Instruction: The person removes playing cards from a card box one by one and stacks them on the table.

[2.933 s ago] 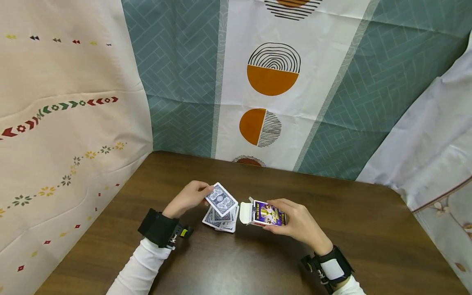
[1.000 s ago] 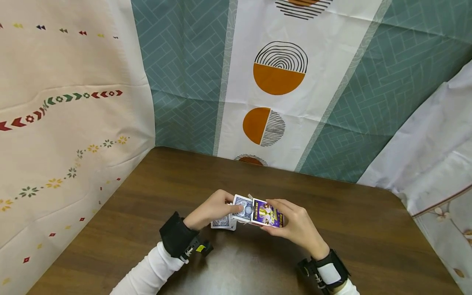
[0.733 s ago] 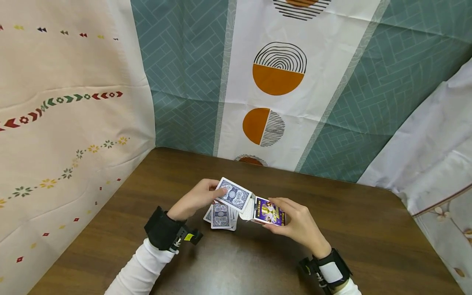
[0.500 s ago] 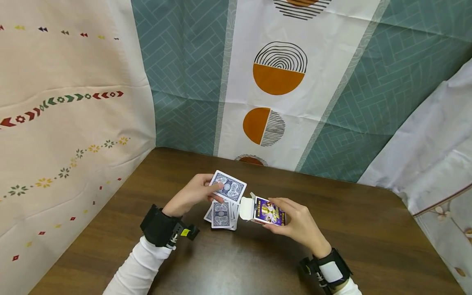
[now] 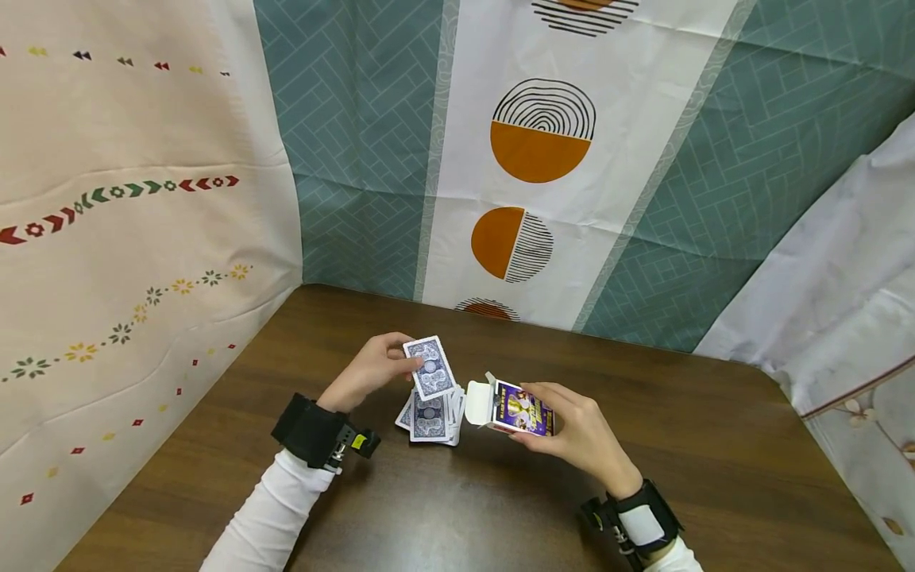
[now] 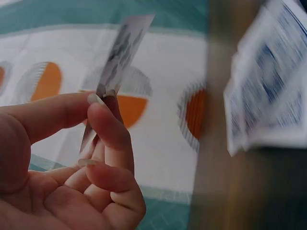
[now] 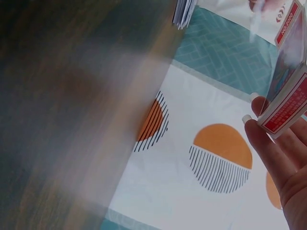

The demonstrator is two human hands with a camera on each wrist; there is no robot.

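Observation:
My left hand pinches a blue-backed playing card between thumb and fingers, above a loose pile of cards on the table. In the left wrist view that card shows nearly edge-on, and the pile is blurred at the right. My right hand grips a purple card box by its sides. Its white flap hangs open towards the pile. The box's red-and-white side appears in the right wrist view.
The brown wooden table ends at a teal and white curtain behind. A cream patterned cloth hangs on the left, a white cloth on the right. Both wrists wear black camera straps.
A second ago the left hand's card was at the box mouth. The left hand has since moved left and back with a card, now turned more upright. The right hand and box barely moved.

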